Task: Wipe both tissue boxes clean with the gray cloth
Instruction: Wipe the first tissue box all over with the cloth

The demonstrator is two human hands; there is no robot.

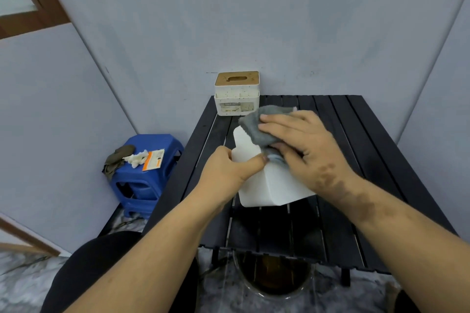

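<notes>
A plain room corner at home: bare grey walls (pixel 178 20), a black slatted folding table (pixel 356 134), blue plastic stools (pixel 142 185) at nine o'clock, marbled floor (pixel 20 282)

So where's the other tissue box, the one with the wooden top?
The wood-lidded tissue box stands upright at the far left corner of the black slatted table, against the wall, just beyond the gray cloth.
</notes>
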